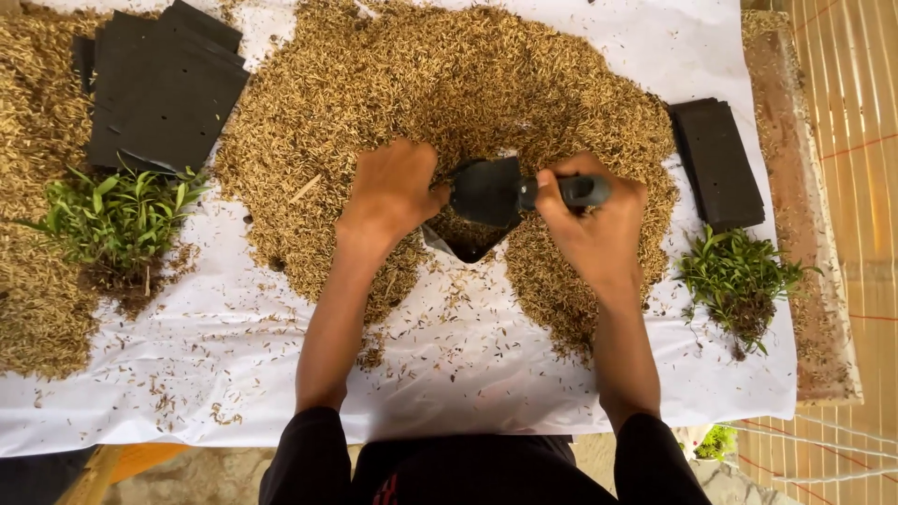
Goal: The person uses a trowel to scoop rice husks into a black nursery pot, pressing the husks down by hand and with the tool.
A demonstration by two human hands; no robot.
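The right hand (591,217) is closed around the dark handle of a small trowel (510,191), fingers wrapped tight so that only the handle's end shows past the knuckles; the blade points left, tipped over the mouth of a black bag (465,241); most of that bag is hidden behind the blade and the two hands, and only its open mouth with husk inside and a pale bit of lower edge can be made out. The left hand (393,194) is curled at the bag's left rim, thumb against it; whether the fingers pinch the rim or only rest there cannot be told, since they are tucked under the palm. Bag and trowel sit in the near middle of the husk heap (449,84), which fills the middle of the white sheet (449,374) and runs off its far edge. A stack of flat black bags (164,89) lies at the far left corner, partly cut off at the top; a smaller stack (718,161) lies by the right edge. One clump of seedlings (117,210) sits at the left edge, another (737,279) near the right edge; their roots are lost in dark soil.
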